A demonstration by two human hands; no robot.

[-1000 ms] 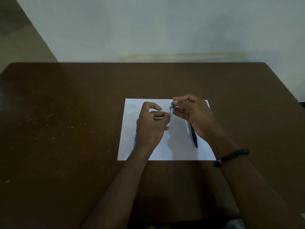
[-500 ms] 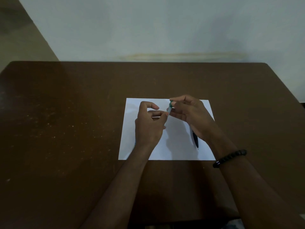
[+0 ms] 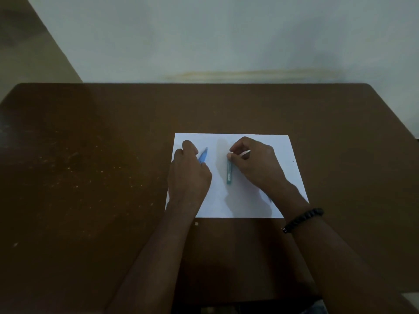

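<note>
While both my hands work low over the white rectangular paper sheet (image 3: 281, 155) on the dark brown wooden tabletop (image 3: 90, 177), the pen parts are listed as follows.

Item one: slim teal plastic pen barrel (image 3: 229, 173). It is at mid-sheet, with its far end pinched by the fingers (image 3: 235, 148) of my right hand (image 3: 256, 164). Its long axis runs near to far, almost straight away from me, and the free end points back toward me. I cannot tell whether it rests on the paper or hangs just above it.

Item two: short light-blue tapered plastic pen piece (image 3: 203, 156). It is gripped in the curled fingers of my left hand (image 3: 188, 177). Its narrow end pokes out, pointing away from me and slanting to the right. It is well apart from the teal barrel.

Item three: thin white plastic sliver (image 3: 246, 152), perhaps a refill. It juts from my right hand toward the right.

Also present: black beaded bracelet (image 3: 303, 219), on my right wrist.

Step in hand, as I judge it: the pen parts are held separately, one set per hand, between taking apart and joining. The next move likely calls for bringing the blue piece's open end into line with the barrel's axis. Both would need to be lifted off the sheet so that they meet squarely.
</note>
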